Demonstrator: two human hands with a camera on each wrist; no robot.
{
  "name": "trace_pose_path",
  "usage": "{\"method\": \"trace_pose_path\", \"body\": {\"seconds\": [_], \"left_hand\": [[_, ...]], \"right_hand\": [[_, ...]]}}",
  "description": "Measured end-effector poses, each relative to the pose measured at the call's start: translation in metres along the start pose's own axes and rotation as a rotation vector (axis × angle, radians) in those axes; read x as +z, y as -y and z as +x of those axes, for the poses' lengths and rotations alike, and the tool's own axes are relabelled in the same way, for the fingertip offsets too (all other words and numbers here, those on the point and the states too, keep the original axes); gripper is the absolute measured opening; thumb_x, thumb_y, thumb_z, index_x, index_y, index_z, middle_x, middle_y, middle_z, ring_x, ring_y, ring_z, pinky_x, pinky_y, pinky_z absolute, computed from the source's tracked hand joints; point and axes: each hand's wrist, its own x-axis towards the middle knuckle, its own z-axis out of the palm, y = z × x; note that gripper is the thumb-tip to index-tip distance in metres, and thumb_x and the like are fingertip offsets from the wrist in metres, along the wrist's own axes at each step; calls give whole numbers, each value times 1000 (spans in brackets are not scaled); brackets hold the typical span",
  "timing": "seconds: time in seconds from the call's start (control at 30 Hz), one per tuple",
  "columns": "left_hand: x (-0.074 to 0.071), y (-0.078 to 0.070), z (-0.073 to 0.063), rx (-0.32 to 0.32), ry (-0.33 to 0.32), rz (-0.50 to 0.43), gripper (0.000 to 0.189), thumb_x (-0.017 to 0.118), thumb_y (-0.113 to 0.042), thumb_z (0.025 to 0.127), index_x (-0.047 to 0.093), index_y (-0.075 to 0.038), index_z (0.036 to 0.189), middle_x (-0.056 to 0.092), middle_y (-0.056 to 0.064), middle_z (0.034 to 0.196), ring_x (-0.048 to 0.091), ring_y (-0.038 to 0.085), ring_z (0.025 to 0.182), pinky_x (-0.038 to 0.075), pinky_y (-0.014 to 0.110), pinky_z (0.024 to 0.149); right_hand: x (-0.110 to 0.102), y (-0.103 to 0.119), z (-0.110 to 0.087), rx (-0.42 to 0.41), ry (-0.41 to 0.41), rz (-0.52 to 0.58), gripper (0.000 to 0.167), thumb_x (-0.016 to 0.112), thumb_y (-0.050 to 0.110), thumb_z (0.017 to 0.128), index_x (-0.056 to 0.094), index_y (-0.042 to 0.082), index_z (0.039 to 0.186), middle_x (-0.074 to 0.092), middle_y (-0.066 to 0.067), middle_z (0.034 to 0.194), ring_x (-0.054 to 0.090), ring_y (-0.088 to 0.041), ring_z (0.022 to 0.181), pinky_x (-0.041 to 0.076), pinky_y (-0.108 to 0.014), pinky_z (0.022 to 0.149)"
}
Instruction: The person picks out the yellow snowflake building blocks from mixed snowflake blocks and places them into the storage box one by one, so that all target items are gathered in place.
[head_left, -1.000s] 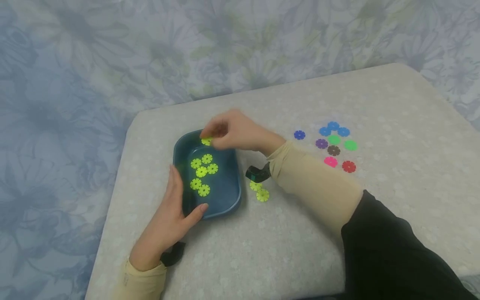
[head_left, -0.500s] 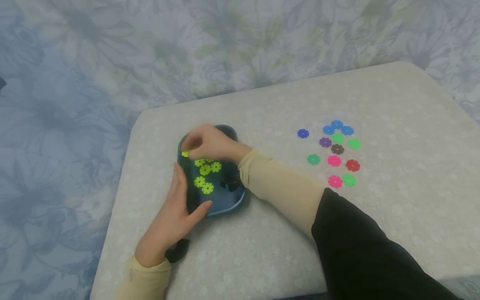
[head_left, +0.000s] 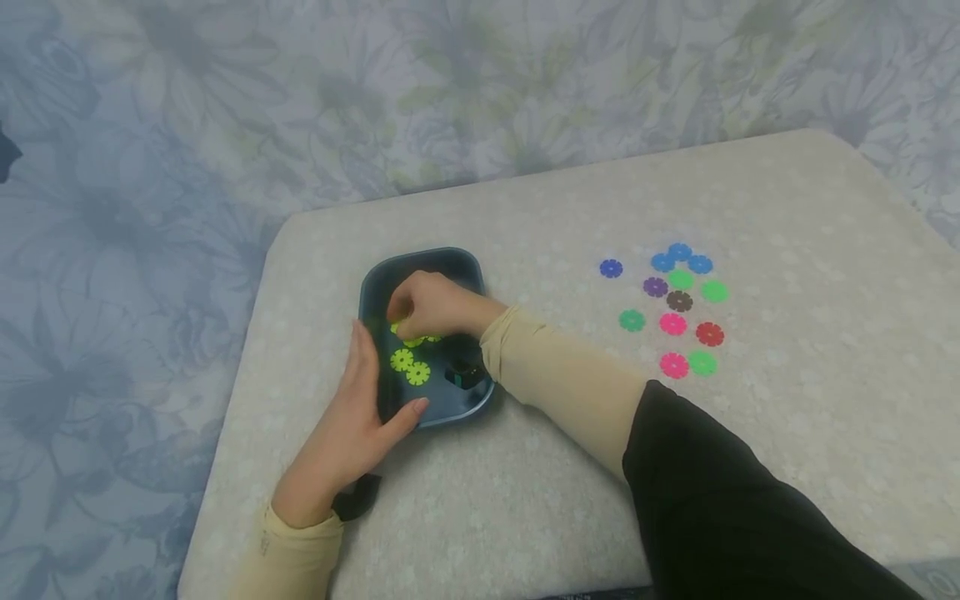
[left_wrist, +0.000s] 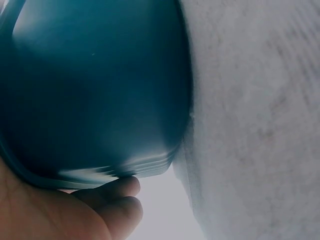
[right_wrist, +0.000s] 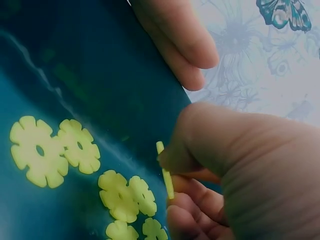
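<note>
My left hand (head_left: 345,433) holds the dark blue plastic tray (head_left: 453,410) at its left side. The thumb lies over the near rim, while the fingers reach along the outer wall, as the left wrist view of the tray (left_wrist: 100,90) also shows. Over the inside of the tray, my right hand (head_left: 435,304) pinches a yellow notched disc (right_wrist: 166,175) between thumb and fingers, edge-on to the right wrist camera. Several more yellow discs (head_left: 417,373) lie flat on the tray floor. In the head view the right hand covers part of them.
To the right on the cloth-covered table (head_left: 787,250) lie several loose notched discs: blue (head_left: 680,252), dark blue (head_left: 611,268), purple (head_left: 656,287), brown (head_left: 679,301), pink (head_left: 673,324), red (head_left: 709,334) and green (head_left: 632,320). A patterned wall (head_left: 480,92) stands behind the table.
My right hand has moved down and toward the middle of the tray with the yellow disc. Its sleeve has shifted left, uncovering green and pink discs and hiding two yellow ones on the table.
</note>
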Motion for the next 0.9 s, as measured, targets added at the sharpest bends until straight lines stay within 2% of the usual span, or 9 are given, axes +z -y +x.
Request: {"method": "trace_pose_path", "body": {"seconds": [0.3, 0.6, 0.9], "left_hand": [[0, 1, -1, 8, -4, -2, 116, 66, -52, 97, -25, -17, 161, -28, 1, 169, -9, 27, 159, 17, 64, 122], [-1, -1, 0, 13, -2, 9, 116, 65, -53, 97, -25, -16, 160, -30, -1, 168, -11, 27, 159, 15, 64, 123], [-1, -1, -1, 8, -1, -3, 117, 66, -53, 97, -25, -17, 160, -29, 0, 168, -10, 27, 159, 16, 64, 122]], "right_hand": [[2, 0, 1, -3, 52, -68, 30, 76, 15, 86, 76, 11, 116, 73, 1, 110, 65, -13, 100, 55, -30, 89], [6, -1, 6, -6, 113, -205, 30, 77, 15, 87, 76, 12, 116, 71, 1, 111, 64, -14, 103, 54, -32, 93], [12, 0, 7, -36, 124, -277, 33, 78, 9, 86, 75, 9, 119, 71, -2, 114, 64, -18, 109, 52, -33, 100]]}}
